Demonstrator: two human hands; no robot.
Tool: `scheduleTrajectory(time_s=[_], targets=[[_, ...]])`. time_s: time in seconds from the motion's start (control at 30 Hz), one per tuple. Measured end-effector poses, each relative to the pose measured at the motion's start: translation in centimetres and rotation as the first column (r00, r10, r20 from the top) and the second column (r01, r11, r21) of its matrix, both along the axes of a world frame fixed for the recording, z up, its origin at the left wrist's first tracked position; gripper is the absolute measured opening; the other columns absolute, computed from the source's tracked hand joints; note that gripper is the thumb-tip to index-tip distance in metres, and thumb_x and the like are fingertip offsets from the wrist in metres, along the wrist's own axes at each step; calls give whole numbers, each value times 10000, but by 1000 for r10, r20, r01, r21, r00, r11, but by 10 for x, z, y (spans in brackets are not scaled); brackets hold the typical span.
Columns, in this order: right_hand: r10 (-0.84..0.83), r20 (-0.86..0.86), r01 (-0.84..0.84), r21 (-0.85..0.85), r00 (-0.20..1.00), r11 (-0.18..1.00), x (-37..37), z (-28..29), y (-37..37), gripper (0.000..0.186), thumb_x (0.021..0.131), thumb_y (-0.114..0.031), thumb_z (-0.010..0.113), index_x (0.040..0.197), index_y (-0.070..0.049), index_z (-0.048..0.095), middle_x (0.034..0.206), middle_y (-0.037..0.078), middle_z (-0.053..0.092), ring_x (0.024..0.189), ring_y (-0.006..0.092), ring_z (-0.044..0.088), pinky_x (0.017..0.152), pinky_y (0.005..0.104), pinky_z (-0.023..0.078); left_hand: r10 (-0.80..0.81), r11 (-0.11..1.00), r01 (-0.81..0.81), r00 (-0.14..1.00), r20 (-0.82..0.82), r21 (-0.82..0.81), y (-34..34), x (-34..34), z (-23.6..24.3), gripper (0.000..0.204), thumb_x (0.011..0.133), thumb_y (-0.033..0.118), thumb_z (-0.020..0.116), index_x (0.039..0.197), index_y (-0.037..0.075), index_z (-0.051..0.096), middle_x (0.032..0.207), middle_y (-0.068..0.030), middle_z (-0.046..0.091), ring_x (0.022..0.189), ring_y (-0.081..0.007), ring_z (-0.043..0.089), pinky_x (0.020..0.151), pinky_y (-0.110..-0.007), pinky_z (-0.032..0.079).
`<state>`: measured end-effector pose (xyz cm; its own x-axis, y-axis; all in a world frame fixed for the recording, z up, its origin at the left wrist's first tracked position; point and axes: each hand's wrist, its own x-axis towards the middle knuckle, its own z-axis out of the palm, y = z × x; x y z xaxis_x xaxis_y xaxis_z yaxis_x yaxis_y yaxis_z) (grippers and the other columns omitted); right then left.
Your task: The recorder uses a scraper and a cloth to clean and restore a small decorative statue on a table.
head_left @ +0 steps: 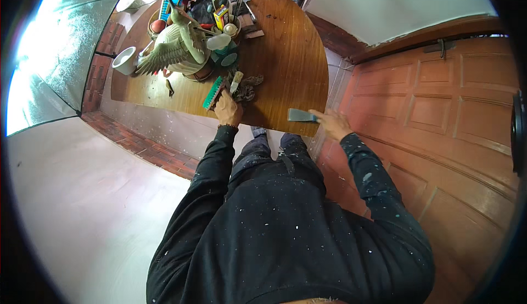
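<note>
Near the front edge of the wooden table, my left hand (228, 111) is closed on a scrub brush (213, 93) with green bristles. Just beyond that hand, a small pale block (236, 82) and a crumpled dark rag (250, 89) lie on the tabletop. My right hand (334, 124) grips a putty knife (300, 116) at the table's right front edge. Its wide grey blade points left over the wood; the handle is mostly covered by my fingers.
A bird figure (189, 43) with spread wings stands on the oval table (291, 46), amid jars, a yellow box (221, 17) and tools. A white pot (125, 61) is at the left. A reddish panelled door (428, 117) stands close on the right.
</note>
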<state>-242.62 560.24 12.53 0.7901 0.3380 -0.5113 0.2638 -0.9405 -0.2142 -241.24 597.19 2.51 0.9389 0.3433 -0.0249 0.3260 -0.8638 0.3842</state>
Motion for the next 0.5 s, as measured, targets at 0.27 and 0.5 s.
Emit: scheduleTrajectory(time_s=[0.27,0.5], targets=[[41,112,-39,-27,993,999,33,-12,2,448,990,-259,517,1422,-377,519,1012,164,646,1014,333,592,916,494,409,-3,1000,3,1000,9,28,-4,2,8,375,789,165,654,1104,31,501,870,-197,660,779,-418,661,676,-532,529],[66,156,-55,-71,986,996,37,-26,-66,443,986,-298,522,1420,-390,515,1001,166,650,1029,329,586,914,502,415,-16,1000,16,1000,-2,-9,-2,2,3,442,787,215,664,1149,27,493,903,-217,665,827,-436,657,715,-537,526]])
